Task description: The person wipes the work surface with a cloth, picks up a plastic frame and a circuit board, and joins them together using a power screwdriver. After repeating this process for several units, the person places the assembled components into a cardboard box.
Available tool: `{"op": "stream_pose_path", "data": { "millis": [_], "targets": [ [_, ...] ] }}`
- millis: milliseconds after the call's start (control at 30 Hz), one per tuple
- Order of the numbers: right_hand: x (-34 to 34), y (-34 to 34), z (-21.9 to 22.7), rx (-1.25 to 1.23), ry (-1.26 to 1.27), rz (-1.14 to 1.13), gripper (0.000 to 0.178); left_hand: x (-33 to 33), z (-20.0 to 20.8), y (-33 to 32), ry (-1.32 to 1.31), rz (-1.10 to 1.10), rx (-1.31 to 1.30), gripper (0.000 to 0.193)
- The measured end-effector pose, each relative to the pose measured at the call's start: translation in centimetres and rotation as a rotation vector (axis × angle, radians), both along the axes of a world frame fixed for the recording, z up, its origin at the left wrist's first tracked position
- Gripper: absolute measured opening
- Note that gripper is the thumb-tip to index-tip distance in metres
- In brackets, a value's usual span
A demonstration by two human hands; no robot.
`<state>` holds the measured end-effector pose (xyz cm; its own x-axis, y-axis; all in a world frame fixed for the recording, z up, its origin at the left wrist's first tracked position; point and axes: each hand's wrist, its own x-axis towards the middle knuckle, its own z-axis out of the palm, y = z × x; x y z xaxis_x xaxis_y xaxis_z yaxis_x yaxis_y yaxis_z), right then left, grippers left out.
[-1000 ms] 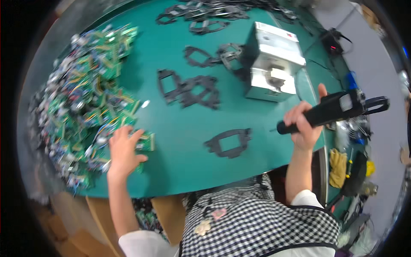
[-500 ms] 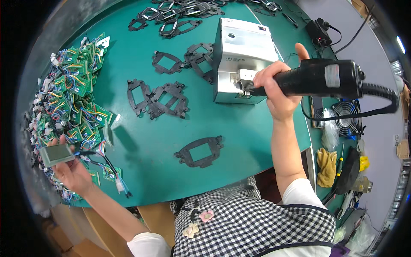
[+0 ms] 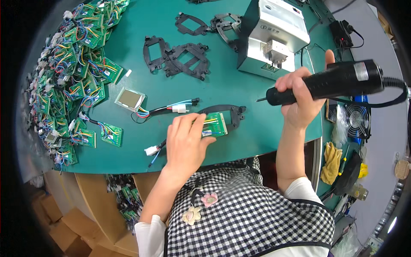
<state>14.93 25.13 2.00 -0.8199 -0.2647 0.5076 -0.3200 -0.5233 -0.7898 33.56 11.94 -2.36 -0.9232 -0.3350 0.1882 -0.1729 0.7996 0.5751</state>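
Observation:
My left hand [image 3: 187, 139] is closed on a green circuit board [image 3: 215, 124], holding it over the left part of a flat black plastic bracket [image 3: 235, 118]. The board's coloured wires and white plug [image 3: 152, 150] trail out on the near-left side of the hand. My right hand [image 3: 302, 94] grips a black electric screwdriver [image 3: 327, 83], its bit pointing left, right of the bracket and above the mat. Left of the bracket lies a board with a grey display [image 3: 129, 99], its wires running to a white plug [image 3: 180, 108].
A pile of wired green boards [image 3: 77, 64] fills the left side. More black brackets [image 3: 186, 60] lie beyond my left hand. A silver metal box [image 3: 274, 34] stands at the back right. Gloves [image 3: 331, 162] and a small fan [image 3: 357, 118] are at far right.
My left hand has come right from the pile to the bracket. My right hand has drawn the screwdriver back from the metal box. A display board now lies flat on the mat.

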Motion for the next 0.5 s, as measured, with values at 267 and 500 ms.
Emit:
{"op": "stream_pose_path", "data": {
  "millis": [267, 500],
  "targets": [
    [2.2, -1.0, -1.0, 0.046, -0.086, 0.022, 0.087, -3.3, -1.2, 1.3, -0.018, -0.057, -0.064, 0.051],
    [2.2, -2.2, -2.6, 0.068, -0.094, 0.107, 0.085, -3.9, -1.7, 1.3, -0.053, -0.065, -0.067, 0.052]
  ]
}}
